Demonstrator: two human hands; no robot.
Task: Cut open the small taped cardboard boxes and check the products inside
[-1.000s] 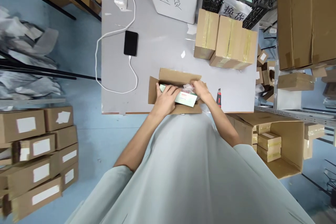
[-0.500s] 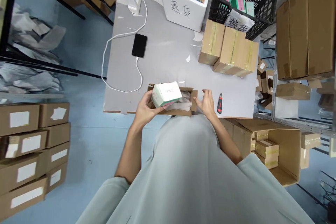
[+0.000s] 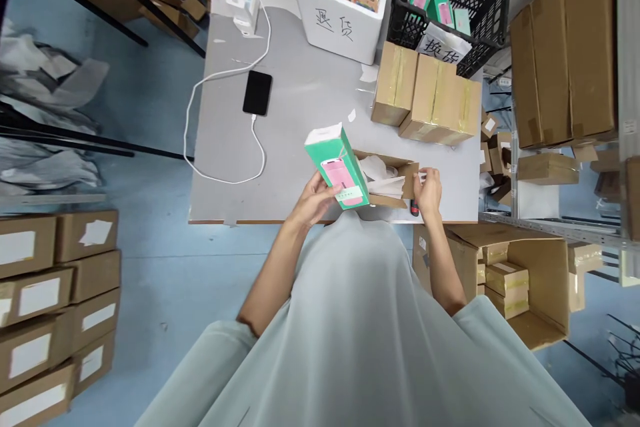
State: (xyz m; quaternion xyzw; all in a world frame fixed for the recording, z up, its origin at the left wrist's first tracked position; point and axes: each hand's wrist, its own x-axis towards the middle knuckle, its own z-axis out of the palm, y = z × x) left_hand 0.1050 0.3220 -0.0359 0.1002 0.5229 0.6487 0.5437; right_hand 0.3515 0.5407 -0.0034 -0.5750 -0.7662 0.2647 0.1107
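My left hand [image 3: 316,202] is closed round a green and white product box [image 3: 336,170] with a pink picture on its front, held tilted above the table's front edge. Beside it lies an opened cardboard box [image 3: 407,180] with white packing material [image 3: 383,177] inside. My right hand [image 3: 429,192] grips the right end of that cardboard box, fingers closed at its wall. Partly hidden behind this hand is a red and black utility knife [image 3: 414,207] on the table.
Three taped cartons [image 3: 430,97] stand at the table's back right, before a black crate [image 3: 480,7] and a white bin [image 3: 340,30]. A phone [image 3: 257,93] lies on a white cable [image 3: 187,120]. A large open carton [image 3: 547,287] is at the lower right.
My left hand has raised the product box and turned its green front towards me. The cardboard box has shifted right, and my right hand has closed on its end.
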